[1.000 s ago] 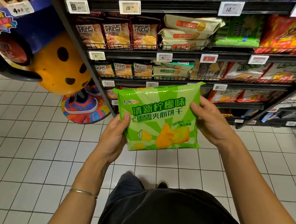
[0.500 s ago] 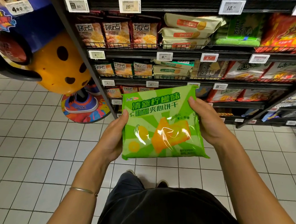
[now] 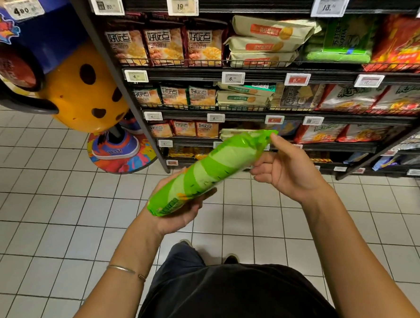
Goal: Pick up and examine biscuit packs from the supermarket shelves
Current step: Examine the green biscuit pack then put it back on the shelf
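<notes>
Curling fingers (image 3: 202,194) grip the edge-on biscuit pack (image 3: 212,169): left hand (image 3: 180,214) below, right hand (image 3: 288,171) above.

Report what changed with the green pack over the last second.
The green biscuit pack has been turned from face-up to edge-on, slanting up to the right. The left hand now holds its lower end from beneath; the right hand holds its upper end. Shelves unchanged.

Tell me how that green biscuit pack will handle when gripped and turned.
Probably fairly stiff: the green biscuit pack spans from left hand to right hand without sagging. Likely slippery, given the glossy film. Contents probably fragile, so a gentle grip suits.
</notes>
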Motion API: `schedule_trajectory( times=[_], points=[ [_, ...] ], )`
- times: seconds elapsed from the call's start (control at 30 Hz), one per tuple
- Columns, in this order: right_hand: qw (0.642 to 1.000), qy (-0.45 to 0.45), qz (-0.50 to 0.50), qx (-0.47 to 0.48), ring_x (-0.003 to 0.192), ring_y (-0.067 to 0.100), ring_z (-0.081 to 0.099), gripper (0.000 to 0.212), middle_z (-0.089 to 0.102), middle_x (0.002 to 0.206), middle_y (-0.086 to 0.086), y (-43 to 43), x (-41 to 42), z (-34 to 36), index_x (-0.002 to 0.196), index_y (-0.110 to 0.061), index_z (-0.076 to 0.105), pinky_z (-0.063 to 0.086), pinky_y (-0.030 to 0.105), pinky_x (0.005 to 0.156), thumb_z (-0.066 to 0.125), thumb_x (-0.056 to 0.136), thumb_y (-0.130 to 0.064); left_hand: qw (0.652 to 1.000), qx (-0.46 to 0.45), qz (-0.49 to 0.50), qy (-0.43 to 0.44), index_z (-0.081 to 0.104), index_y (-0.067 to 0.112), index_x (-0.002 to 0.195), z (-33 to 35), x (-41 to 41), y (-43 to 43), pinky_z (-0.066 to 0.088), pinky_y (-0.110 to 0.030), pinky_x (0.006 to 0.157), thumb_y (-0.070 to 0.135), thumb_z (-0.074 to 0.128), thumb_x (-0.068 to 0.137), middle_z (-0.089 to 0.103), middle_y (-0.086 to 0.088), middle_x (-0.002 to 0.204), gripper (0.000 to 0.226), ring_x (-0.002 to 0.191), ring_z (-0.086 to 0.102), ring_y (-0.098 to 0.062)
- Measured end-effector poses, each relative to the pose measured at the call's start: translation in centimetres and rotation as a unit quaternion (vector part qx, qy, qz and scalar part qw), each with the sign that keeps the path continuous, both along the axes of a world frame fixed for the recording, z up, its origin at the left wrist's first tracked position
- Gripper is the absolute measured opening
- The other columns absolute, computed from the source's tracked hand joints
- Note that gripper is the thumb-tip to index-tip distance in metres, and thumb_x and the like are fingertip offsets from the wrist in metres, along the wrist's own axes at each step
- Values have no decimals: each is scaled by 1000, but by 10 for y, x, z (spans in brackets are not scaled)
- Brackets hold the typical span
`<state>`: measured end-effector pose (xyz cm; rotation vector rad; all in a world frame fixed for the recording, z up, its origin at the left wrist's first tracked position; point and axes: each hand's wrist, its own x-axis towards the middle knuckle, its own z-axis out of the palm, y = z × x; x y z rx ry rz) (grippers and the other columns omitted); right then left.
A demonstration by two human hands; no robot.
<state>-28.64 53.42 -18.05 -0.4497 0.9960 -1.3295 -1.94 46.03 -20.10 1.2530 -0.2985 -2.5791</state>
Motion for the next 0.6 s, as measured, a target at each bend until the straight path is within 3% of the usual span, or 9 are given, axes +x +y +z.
schedule_trajectory(
  times=[0.07, 0.1, 0.2, 0.33, 0.4, 0.47, 0.5, 0.53, 0.6],
  points=[
    [1000, -8, 1, -8, 66, 27, 77, 34, 74, 76, 16, -1, -3, -1, 119, -13, 51, 62, 31, 55, 62, 98, -38, 999, 10, -21, 30, 70, 4, 111, 1, -2, 2, 56, -22, 41, 38, 72, 72, 73, -19, 99, 51, 48, 67, -14],
    [1000, -10, 1, -14, 66, 27, 77, 25, 74, 76, 16, -1, -5, -1, 112, -16, 53, 62, 31, 55, 61, 99, -35, 998, 13, -21, 49, 70, 4, 111, 3, -2, 3, 56, -23, 42, 33, 87, 62, 73, -19, 99, 59, 48, 68, -14],
    [1000, -4, 2, -20, 69, 28, 78, 18, 75, 78, 17, -1, -6, 1, 105, -18, 53, 62, 31, 56, 62, 98, -32, 996, 14, -24, 85, 72, 3, 110, 7, -3, 4, 57, -25, 42, 15, 107, 18, 71, -20, 97, 99, 46, 68, -15],
    [1000, 1, -1, -19, 74, 30, 78, 16, 76, 81, 18, -1, -7, 4, 100, -20, 51, 63, 33, 59, 61, 97, -32, 995, 10, -26, 96, 72, 3, 110, 11, -6, 3, 58, -28, 44, 12, 107, 15, 70, -20, 97, 101, 46, 68, -17],
    [1000, -2, -1, -22, 75, 31, 78, 16, 76, 81, 18, -1, -9, 5, 102, -20, 52, 64, 34, 61, 61, 96, -32, 996, 8, -19, 90, 74, 1, 108, 10, -8, 2, 59, -29, 43, 13, 108, 21, 71, -22, 97, 94, 45, 68, -19],
    [1000, -3, 2, -25, 76, 32, 78, 23, 75, 82, 18, -1, -11, 6, 108, -18, 53, 64, 35, 63, 62, 94, -34, 998, 10, -4, 57, 73, 4, 115, 9, -11, 0, 60, -32, 44, 31, 102, 58, 73, -24, 99, 69, 47, 69, -22],
    [1000, 0, 6, -25, 77, 32, 78, 30, 73, 85, 20, -2, -12, 7, 114, -17, 53, 64, 35, 63, 62, 93, -36, 999, 4, 7, 38, 71, 9, 119, 8, -13, -2, 61, -33, 45, 48, 84, 81, 73, -22, 102, 56, 50, 70, -22],
    [1000, 6, 11, -25, 80, 33, 78, 38, 71, 93, 23, -3, -12, 7, 122, -15, 52, 64, 36, 65, 62, 93, -38, 1000, -13, 23, 17, 72, 15, 118, 5, -13, -5, 62, -33, 47, 64, 66, 90, 74, -18, 103, 57, 53, 70, -22],
    [999, 7, 19, -29, 95, 35, 76, 50, 69, 115, 26, -5, -11, 6, 137, -13, 50, 64, 41, 73, 60, 97, -40, 997, -64, 36, -12, 80, 22, 106, 2, -13, -11, 63, -34, 60, 73, 59, 86, 77, -8, 101, 59, 66, 75, -23]
  ],
)
